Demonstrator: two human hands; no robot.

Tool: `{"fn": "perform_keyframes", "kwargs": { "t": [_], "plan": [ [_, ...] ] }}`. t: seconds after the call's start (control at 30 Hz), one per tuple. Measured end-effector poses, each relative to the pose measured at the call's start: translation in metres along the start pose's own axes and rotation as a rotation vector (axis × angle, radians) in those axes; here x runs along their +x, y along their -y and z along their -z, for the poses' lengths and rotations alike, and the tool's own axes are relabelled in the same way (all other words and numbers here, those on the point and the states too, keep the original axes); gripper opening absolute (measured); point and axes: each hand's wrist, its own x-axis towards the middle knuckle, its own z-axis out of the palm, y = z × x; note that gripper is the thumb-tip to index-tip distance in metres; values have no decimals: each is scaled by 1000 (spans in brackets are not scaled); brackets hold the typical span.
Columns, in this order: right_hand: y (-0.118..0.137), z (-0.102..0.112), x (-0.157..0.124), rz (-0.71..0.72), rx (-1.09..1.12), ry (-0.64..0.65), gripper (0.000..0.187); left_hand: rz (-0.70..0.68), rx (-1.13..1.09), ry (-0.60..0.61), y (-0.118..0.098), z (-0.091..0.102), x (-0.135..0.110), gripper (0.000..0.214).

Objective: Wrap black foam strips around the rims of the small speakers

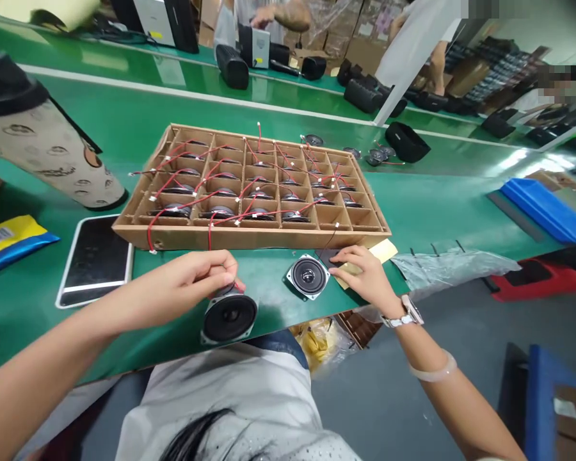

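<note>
Left hand (192, 286) pinches the top edge of a square-framed speaker (229, 318) directly below it. Likely dense, stiff frame, fragile cone: grip the frame. Right hand (365, 276) presses flat on a dark pad (329, 257), second speaker (308, 276) just beside it.

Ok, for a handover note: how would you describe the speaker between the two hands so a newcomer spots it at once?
On the green workbench, find the cardboard divider tray of wired speakers. Just before its near edge, a square-framed speaker lies face up between the left hand and the right hand. Unlike the speaker under the left hand, no hand touches it.
</note>
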Motion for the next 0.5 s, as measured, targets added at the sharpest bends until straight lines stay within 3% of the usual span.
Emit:
{"fn": "perform_keyframes", "kwargs": {
  "t": [0.03,0.07,0.17,0.2,0.23,0.3,0.37,0.43,0.5],
  "plan": [
    [1,0,1,5,-9,3,41,-4,41,19,2,-3,3,41],
    [2,1,0,9,-15,3,39,31,135,-42,1,-5,3,40],
    [3,2,-3,10,-17,-5,36,106,446,-567,-22,-10,-3,42],
    [3,2,-4,8,-11,-10,36,21,444,-692,-34,-16,-5,41],
    [4,1,-5,7,0,-15,36,-122,388,-745,-47,-26,-4,39],
    [6,0,-5,4,34,-17,36,-441,253,-598,-73,-55,8,31],
    [8,0,-5,-4,86,-13,37,-598,244,-341,-93,-90,31,32],
    [7,1,-4,-34,150,-13,39,-593,336,-221,-105,-120,57,43],
    [1,6,-6,-101,223,-27,40,-515,459,-135,-110,-136,74,56]
  ]
}}
